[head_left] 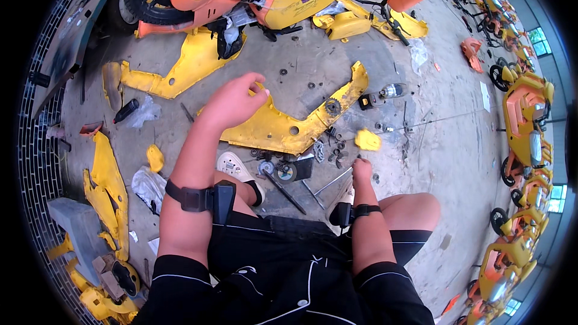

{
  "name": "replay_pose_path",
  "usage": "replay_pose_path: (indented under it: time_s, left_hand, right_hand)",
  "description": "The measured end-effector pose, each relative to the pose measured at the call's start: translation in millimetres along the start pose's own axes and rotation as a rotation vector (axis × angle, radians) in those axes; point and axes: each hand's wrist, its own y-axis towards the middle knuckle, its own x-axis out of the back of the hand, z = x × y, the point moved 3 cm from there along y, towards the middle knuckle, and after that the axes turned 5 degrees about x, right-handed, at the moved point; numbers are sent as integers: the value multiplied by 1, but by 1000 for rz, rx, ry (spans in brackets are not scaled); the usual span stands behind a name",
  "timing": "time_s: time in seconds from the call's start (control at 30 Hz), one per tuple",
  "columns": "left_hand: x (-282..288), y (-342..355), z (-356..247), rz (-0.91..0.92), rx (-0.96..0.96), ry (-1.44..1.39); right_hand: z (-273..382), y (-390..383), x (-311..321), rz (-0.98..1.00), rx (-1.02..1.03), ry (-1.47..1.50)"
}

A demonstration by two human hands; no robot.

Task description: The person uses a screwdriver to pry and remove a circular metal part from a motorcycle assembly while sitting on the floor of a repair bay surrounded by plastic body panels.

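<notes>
My left hand [239, 101] is raised over a yellow body panel [283, 129], its fingers loosely bent and apart, with nothing visible in them. The panel lies on the floor in front of me, with a dark toothed gear [332, 106] on it. My right hand [362, 170] is closed low beside my knee; what it grips is hidden. Close to its fingers ends the shaft of a T-shaped metal bar [332, 182]. A small yellow piece [368, 140] lies just beyond this hand. Loose rings, nuts and a chain-like part [318, 150] lie between my hands.
An orange and yellow scooter [289, 0] lies at the far side. A cordless power tool [379, 97] rests right of the panel. More yellow panels [174, 75] lie to the left, near a dark bottle [126, 110]. Several scooters [524, 120] line the right side.
</notes>
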Motion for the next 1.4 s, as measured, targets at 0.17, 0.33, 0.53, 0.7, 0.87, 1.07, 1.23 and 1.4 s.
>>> replay_pose_path:
  time_s: [0.17, 0.33, 0.53, 0.7, 0.87, 1.07, 1.23, 1.4]
  left_hand:
    - [-8, 2, -7, 8, -27, 22]
    - [-19, 7, -20, 41, -45, 25]
    - [-20, 6, -14, 55, -48, 61]
    - [-18, 6, -13, 53, -26, 70]
    - [-18, 6, -20, 96, -8, 58]
    - [-21, 11, -21, 133, 4, 50]
    - [-26, 15, -25, 150, -2, 41]
    - [-26, 14, -23, 148, 16, 55]
  right_hand:
    - [-8, -10, 9, -272, -10, -30]
    - [-7, -8, -2, -10, 92, -24]
    - [63, -32, -11, 75, 393, -269]
    - [92, -22, -11, 182, 371, -430]
    - [97, -3, -14, 201, 396, -474]
    - [116, 27, -25, 276, 381, -592]
    - [67, 51, -56, 477, 271, -800]
    - [-7, 49, -97, 387, 20, -417]
